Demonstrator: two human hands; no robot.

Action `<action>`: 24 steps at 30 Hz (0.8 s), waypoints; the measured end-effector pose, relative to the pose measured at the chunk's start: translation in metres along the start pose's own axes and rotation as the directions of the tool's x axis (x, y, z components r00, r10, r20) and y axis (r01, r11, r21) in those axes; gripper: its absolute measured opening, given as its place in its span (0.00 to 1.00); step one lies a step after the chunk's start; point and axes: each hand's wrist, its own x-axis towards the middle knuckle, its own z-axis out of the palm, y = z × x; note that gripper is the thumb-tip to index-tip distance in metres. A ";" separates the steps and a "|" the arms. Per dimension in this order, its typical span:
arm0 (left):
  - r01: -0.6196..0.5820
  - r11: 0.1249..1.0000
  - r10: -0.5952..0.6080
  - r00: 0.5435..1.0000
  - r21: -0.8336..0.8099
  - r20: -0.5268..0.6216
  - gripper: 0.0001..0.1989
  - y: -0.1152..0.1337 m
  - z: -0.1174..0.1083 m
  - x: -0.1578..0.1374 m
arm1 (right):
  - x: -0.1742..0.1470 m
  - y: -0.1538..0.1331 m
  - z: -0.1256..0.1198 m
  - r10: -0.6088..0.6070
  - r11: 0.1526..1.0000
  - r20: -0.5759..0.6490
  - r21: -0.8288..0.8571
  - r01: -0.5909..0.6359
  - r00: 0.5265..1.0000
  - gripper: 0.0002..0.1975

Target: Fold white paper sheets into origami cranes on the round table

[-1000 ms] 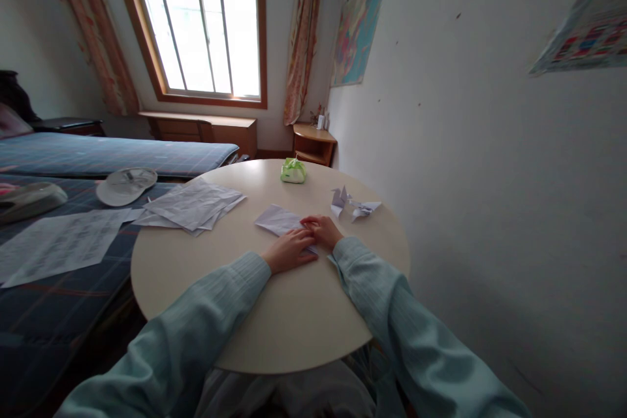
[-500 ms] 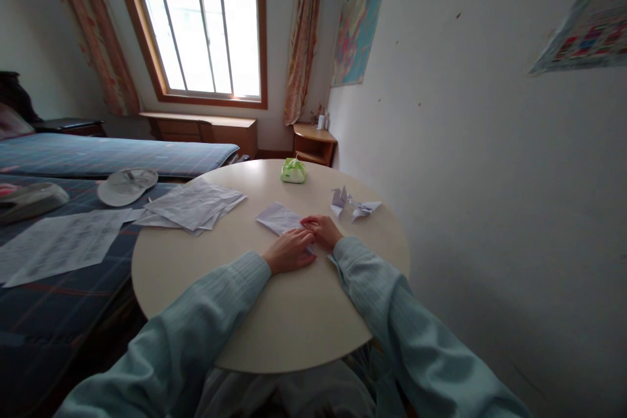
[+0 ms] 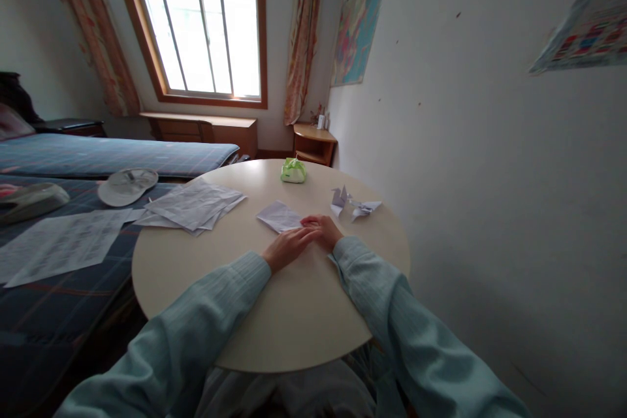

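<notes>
A white folded sheet of paper [image 3: 278, 216] lies on the round table, its right part hidden under my hands. My left hand [image 3: 290, 248] reaches in from the left with fingers stretched out, their tips over the fingers of my right hand. At the paper's right end is my right hand [image 3: 324, 231], its fingers bent and closed at the paper's edge, partly covered by the left. Two folded paper figures, a standing one [image 3: 339, 200] and a flatter one [image 3: 365, 209], rest to the right beyond my hands.
On the round cream table [image 3: 289, 333] are a stack of white sheets [image 3: 196, 204] at left and a green tissue pack [image 3: 293, 172] at the far side. A bed [image 3: 59, 313] with a cap [image 3: 128, 186] and a printed sheet [image 3: 63, 241] adjoins on the left; a wall [image 3: 470, 196] stands right.
My left hand's fingers have straightened and shifted slightly up and right, over my right hand. My right hand and the paper stay nearly where they were.
</notes>
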 end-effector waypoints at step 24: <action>0.505 0.207 -0.976 0.165 -0.838 -0.141 0.16 -0.045 0.005 -0.003 | 0.009 0.024 0.006 0.123 0.976 -0.115 -0.163 -0.141 0.986 0.13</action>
